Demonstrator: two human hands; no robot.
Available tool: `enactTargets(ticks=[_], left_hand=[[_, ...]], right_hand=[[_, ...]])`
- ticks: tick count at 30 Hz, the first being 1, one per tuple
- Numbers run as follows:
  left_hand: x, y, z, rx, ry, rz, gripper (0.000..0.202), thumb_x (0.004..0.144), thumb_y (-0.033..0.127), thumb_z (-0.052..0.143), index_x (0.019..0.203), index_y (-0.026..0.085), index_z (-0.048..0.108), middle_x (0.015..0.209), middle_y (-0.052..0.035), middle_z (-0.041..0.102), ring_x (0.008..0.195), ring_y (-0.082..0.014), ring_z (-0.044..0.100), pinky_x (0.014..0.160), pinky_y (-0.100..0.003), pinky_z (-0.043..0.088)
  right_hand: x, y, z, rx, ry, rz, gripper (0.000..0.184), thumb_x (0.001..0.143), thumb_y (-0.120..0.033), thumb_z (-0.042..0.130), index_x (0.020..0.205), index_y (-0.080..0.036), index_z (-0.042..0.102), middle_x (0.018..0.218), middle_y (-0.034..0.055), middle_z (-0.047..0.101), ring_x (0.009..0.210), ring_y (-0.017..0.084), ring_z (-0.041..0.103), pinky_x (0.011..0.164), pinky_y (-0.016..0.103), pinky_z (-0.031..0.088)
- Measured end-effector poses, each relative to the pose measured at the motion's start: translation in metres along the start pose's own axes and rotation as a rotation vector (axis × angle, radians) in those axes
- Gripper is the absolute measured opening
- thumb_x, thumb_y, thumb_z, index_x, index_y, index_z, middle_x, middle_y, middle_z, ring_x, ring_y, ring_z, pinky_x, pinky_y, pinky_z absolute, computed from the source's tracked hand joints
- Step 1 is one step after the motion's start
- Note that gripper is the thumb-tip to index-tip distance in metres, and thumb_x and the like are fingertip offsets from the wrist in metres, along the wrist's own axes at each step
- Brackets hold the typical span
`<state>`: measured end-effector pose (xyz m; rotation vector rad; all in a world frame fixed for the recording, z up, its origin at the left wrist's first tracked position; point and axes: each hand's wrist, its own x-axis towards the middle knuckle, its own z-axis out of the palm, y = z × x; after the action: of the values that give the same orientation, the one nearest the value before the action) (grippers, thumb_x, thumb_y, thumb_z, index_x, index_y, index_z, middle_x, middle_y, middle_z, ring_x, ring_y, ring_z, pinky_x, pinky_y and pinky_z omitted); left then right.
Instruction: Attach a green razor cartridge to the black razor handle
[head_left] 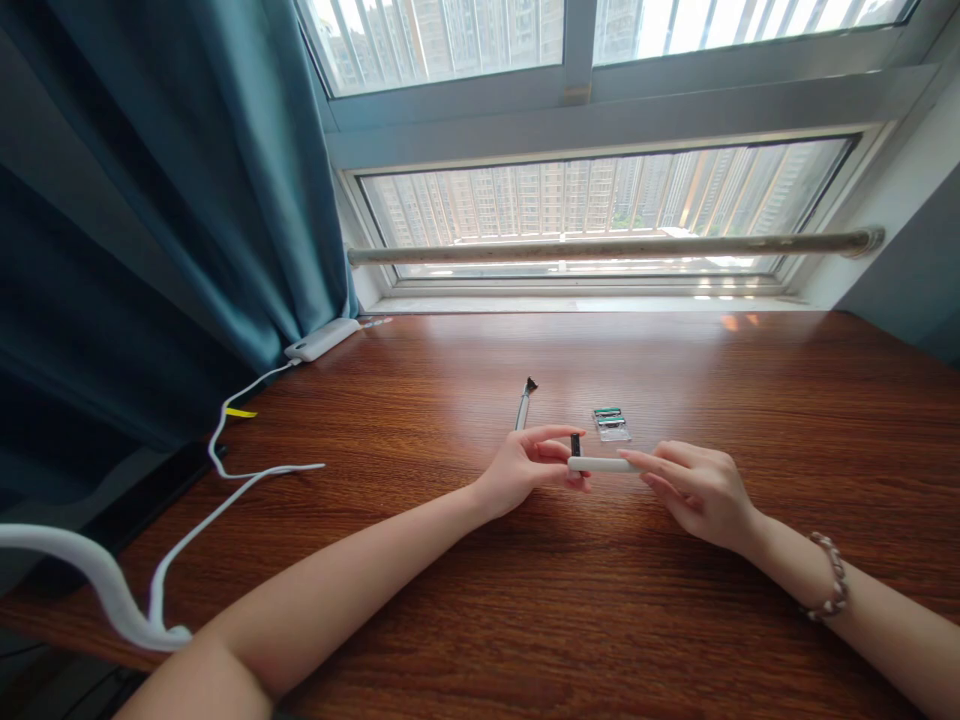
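My left hand [529, 468] pinches a small black piece [576, 442] that looks like a razor cartridge, upright between thumb and fingertips. Closed on a slim white stick [606, 465] is my right hand [694, 490], gripping its right end. The stick lies level, and its rounded left tip is against or just in front of the black piece; I cannot tell if they touch. Beyond my left hand lies a silver razor handle [523, 408] with a black head. A clear tray of razor cartridges [612, 424] with green strips rests just behind the stick.
The brown wooden table [465, 620] runs back to a barred window with a horizontal rail [615, 248]. At left, a white power strip [322, 340] trails a white cable [217, 450] near a thick white curved arm [97, 575]. Blue curtains [247, 180] hang beside it.
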<state>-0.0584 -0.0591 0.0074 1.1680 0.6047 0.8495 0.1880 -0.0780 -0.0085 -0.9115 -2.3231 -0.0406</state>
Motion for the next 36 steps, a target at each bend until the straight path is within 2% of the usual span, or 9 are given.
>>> enactTargets(ticks=[8,14,17,21,26,31,36], left_hand=[[0.0000,0.0010,0.0008,0.029,-0.051,-0.022,0.049,0.060,0.015,0.069,0.107,0.014,0.055,0.075,-0.0056,0.064,0.063,-0.0181,0.063,0.066,-0.034,0.050],[0.0011,-0.0051,-0.0017,-0.039,-0.012,-0.004,0.040,0.063,0.023,0.070,0.099,0.012,0.057,0.076,-0.0078,0.065,0.065,-0.0224,0.064,0.066,-0.042,0.051],[0.0010,-0.0051,-0.0021,-0.022,-0.003,0.007,0.039,0.065,0.026,0.068,0.099,0.010,0.056,0.075,-0.0092,0.065,0.064,-0.0235,0.064,0.064,-0.042,0.051],[0.0006,-0.0019,-0.0004,0.023,0.043,0.027,0.041,0.063,0.025,0.070,0.099,0.011,0.056,0.076,-0.0086,0.065,0.064,-0.0228,0.064,0.066,-0.040,0.051],[0.0002,-0.0011,0.0004,0.104,0.110,0.049,0.031,0.061,0.026,0.071,0.085,0.008,0.060,0.077,-0.0081,0.064,0.064,-0.0205,0.064,0.065,-0.036,0.051],[0.0019,-0.0029,-0.0015,0.204,0.215,0.111,0.025,0.064,0.026,0.068,0.082,0.009,0.062,0.067,-0.0039,0.062,0.051,-0.0129,0.059,0.050,-0.024,0.049],[0.0023,-0.0013,-0.0008,0.231,0.250,0.128,0.025,0.065,0.025,0.067,0.083,0.010,0.062,0.062,-0.0020,0.061,0.050,-0.0117,0.058,0.050,-0.023,0.049]], right_hand=[[-0.0012,-0.0017,0.0023,-0.075,0.112,0.080,0.040,0.081,-0.018,0.049,0.120,-0.027,0.050,0.066,-0.0002,0.053,0.055,0.009,0.044,0.055,0.020,0.033],[-0.0005,-0.0006,0.0010,-0.045,0.074,0.015,0.039,0.081,-0.019,0.048,0.119,-0.026,0.051,0.068,0.0011,0.054,0.057,0.009,0.045,0.054,0.020,0.033],[-0.0002,-0.0012,-0.0003,-0.012,0.042,0.007,0.039,0.081,-0.018,0.048,0.119,-0.026,0.050,0.068,0.0009,0.053,0.057,0.009,0.045,0.054,0.021,0.033],[-0.0010,-0.0026,-0.0008,0.055,0.067,0.019,0.041,0.081,-0.016,0.046,0.121,-0.025,0.048,0.068,0.0006,0.051,0.055,0.009,0.043,0.053,0.021,0.033],[-0.0021,-0.0011,0.0017,0.086,0.130,0.124,0.040,0.083,-0.016,0.044,0.122,-0.023,0.047,0.062,-0.0005,0.047,0.050,0.009,0.041,0.050,0.021,0.032],[-0.0013,-0.0002,0.0019,0.061,0.083,0.154,0.040,0.084,-0.016,0.042,0.124,-0.022,0.045,0.061,-0.0007,0.046,0.051,0.009,0.041,0.051,0.021,0.033],[0.0003,-0.0013,0.0021,-0.003,0.036,0.117,0.040,0.084,-0.018,0.041,0.123,-0.022,0.046,0.058,-0.0013,0.045,0.050,0.008,0.041,0.051,0.019,0.033]])
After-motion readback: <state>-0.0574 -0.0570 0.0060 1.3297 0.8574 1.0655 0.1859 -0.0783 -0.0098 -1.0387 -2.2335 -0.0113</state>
